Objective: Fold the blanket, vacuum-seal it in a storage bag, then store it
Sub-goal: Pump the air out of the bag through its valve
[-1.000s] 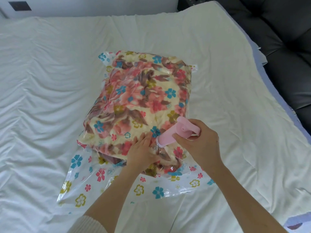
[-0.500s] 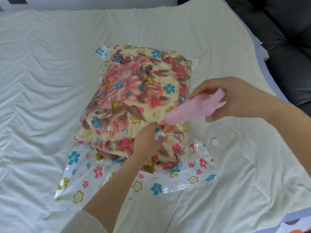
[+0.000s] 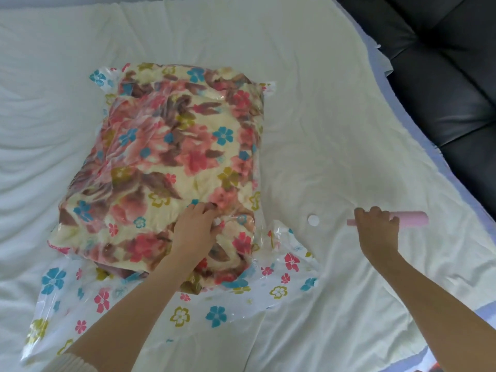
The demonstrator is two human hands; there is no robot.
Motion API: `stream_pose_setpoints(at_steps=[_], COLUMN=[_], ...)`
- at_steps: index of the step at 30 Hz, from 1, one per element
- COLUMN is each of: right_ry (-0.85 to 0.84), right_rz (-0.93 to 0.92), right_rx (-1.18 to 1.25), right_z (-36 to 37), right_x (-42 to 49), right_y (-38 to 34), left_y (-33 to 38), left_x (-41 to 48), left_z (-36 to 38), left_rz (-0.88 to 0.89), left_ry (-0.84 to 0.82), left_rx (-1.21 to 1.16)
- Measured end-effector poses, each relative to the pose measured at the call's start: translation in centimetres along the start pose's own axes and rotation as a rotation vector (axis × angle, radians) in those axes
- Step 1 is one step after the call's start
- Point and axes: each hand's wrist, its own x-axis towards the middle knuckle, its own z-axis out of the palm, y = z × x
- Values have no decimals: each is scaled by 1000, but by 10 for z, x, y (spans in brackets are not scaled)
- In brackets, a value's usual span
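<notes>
While left grip pinches bagged blanket, right grip tight round pump (well apart).

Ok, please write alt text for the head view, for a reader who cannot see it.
A person's left hand rests on a vacuum bag holding a folded floral blanket, on a white sheet. The right hand holds a pink pump beside a white cap.

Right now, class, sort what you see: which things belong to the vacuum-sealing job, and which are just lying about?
Belonging to the job:
floral blanket inside the flower-printed storage bag
pink pump, gripped by the right hand
white valve cap
left hand, holding the bag

Lying about:
white bedsheet
black sofa
</notes>
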Motion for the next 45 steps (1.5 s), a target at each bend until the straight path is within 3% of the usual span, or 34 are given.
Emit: stream_pose_setpoints(at_steps=[2, 4, 7, 12, 14, 17, 21, 25, 31, 35, 45], right_ry=[-183, -360, -177, -75, -46, 17, 116, 120, 223, 326, 155], right_rz=[-116, -186, -217, -301, -337, -263, -188, -393, -783, -845, -825], right_rx=[-23, 241, 654, 395, 438, 728, 1234, 1421, 1135, 903, 542], right_z=[30, 44, 54, 70, 74, 55, -24, -96, -125, -127, -152], right_x=[17, 34, 58, 75, 77, 69, 34, -16, -45, -44, -38], right_y=[-10, -27, -62, -99, -104, -100, -91, -109, -185, -216, -229], left_y=[-5, -8, -13, -19, -20, -21, -22, -33, -51, -61, -65], left_x=[2, 3, 5, 4, 3, -1, -13, -28, -53, -61, -60], left_z=[2, 3, 6, 11, 11, 10, 5, 6, 12, 15, 16], left_rz=[7, 15, 20, 50, 57, 34, 55, -18, -8, 33, 84], left_ry=[13, 3, 30, 77, 93, 99, 131, 176, 132, 110, 155], left_rx=[-17, -17, -34, -70, -77, -108, -81, 17, 113, 122, 130])
